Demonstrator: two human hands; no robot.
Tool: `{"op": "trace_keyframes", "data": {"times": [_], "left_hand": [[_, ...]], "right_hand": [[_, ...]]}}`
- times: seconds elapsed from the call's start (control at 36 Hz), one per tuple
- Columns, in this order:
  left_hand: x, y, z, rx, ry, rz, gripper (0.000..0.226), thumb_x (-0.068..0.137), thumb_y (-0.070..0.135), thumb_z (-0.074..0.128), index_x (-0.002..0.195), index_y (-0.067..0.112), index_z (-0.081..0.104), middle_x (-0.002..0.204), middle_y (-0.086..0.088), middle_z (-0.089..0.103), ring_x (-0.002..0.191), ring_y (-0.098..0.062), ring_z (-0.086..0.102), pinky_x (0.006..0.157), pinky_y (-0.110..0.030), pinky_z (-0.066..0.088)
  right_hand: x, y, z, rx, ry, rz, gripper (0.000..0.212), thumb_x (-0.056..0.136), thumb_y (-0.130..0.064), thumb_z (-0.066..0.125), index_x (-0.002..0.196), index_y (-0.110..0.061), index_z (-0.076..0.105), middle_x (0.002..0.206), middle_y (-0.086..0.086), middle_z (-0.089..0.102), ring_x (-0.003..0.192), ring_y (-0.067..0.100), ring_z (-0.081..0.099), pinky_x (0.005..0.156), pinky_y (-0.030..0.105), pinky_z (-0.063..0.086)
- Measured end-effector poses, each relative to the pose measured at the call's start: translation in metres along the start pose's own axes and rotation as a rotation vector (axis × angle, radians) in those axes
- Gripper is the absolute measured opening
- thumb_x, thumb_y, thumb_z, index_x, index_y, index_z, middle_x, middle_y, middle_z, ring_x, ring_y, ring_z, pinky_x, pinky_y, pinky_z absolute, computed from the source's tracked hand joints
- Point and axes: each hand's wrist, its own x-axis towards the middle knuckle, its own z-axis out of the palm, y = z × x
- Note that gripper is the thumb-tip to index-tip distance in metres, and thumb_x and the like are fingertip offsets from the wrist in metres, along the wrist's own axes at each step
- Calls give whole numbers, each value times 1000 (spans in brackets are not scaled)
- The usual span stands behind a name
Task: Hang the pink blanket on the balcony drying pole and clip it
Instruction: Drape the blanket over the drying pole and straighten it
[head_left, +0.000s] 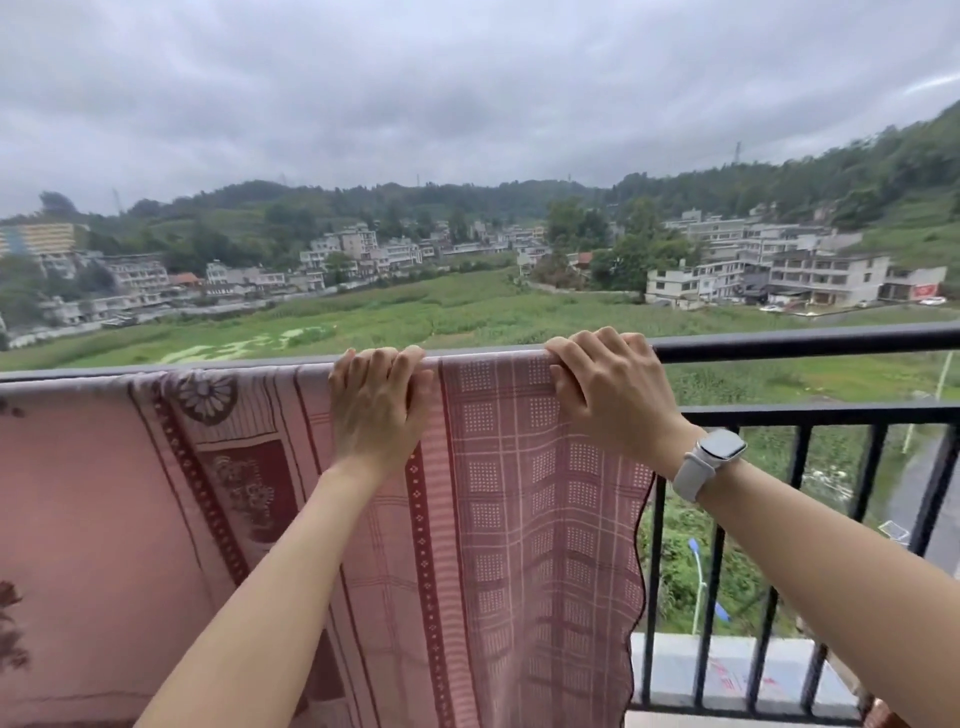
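Gripping the draped pink blanket (493, 493) over the drying pole (805, 340), left hand (376, 402) and right hand (610, 392) curl round it. Soft, light cloth; hold it along the fold.

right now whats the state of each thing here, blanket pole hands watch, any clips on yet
pink blanket: draped over the pole, hanging down, right edge free
drying pole: bare at the right, covered by the blanket elsewhere
left hand: fingers curled over the blanket at the pole
right hand: fingers curled over the blanket's top edge near its right end
watch: worn on the right wrist
clips: none visible
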Motion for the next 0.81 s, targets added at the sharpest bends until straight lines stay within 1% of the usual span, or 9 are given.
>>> {"op": "trace_keyframes", "data": {"times": [0.17, 0.25, 0.31, 0.36, 0.42, 0.53, 0.61, 0.72, 0.81], "left_hand": [[-1, -26, -10, 71, -82, -53, 62, 90, 59, 12, 98, 13, 52, 91, -10, 52, 85, -26, 45, 84, -39, 25], [0, -15, -13, 50, -101, -129, 58, 87, 55, 16, 105, 14, 54, 100, -10, 53, 96, -27, 46, 98, -43, 23], [-2, -4, -14, 17, -89, -162, 53, 86, 47, 22, 117, 15, 51, 116, -10, 52, 113, -29, 44, 110, -49, 13], [-6, 10, -13, 7, -61, -99, 48, 86, 39, 30, 126, 18, 46, 131, -8, 48, 127, -28, 37, 112, -51, 4], [-12, 25, -9, -12, -89, 10, 47, 87, 38, 33, 130, 21, 41, 138, -7, 44, 133, -26, 32, 113, -51, 1], [-12, 36, -11, -73, -175, 50, 51, 90, 43, 30, 135, 22, 38, 140, -3, 43, 136, -22, 28, 114, -40, -7], [-11, 24, -20, -94, -172, 28, 51, 91, 40, 26, 137, 22, 40, 143, 0, 41, 138, -17, 27, 115, -36, -3], [-30, -19, -37, -45, -121, -140, 49, 92, 32, 25, 136, 19, 41, 146, -4, 35, 137, -19, 28, 116, -44, 6], [-52, -70, -56, 15, -101, -257, 50, 89, 29, 26, 135, 16, 40, 145, -8, 36, 134, -21, 30, 112, -50, 20]], "right_hand": [[-13, 9, -6, 135, -54, 32, 42, 89, -35, 34, 125, -19, 49, 113, 2, 56, 94, 24, 56, 81, 41, 42], [-23, 18, -11, 244, -62, 42, 47, 90, -37, 31, 133, -21, 43, 123, 0, 53, 102, 22, 53, 90, 43, 38], [-27, 23, -15, 227, -41, 44, 46, 92, -36, 31, 134, -22, 44, 126, -1, 53, 110, 22, 51, 100, 49, 32], [-28, 26, -19, 163, 14, 70, 42, 90, -31, 36, 128, -18, 51, 125, 1, 55, 116, 22, 48, 107, 56, 22], [-27, 22, -22, 103, 57, 97, 40, 86, -22, 42, 123, -14, 56, 127, 5, 54, 122, 23, 44, 109, 60, 15], [-20, -10, -21, 94, 15, -51, 48, 82, -21, 38, 127, -13, 51, 132, 7, 51, 128, 23, 40, 112, 58, 11], [-11, -45, -12, 109, -32, -158, 51, 80, -20, 45, 130, -12, 49, 134, 9, 50, 130, 25, 40, 112, 56, 14], [2, -92, 0, 199, -46, -192, 53, 80, -22, 34, 129, -9, 51, 134, 9, 51, 129, 25, 43, 111, 51, 25], [14, -130, 11, 254, -45, -232, 54, 78, -21, 34, 127, -8, 53, 134, 10, 52, 128, 25, 45, 109, 50, 29]]}}
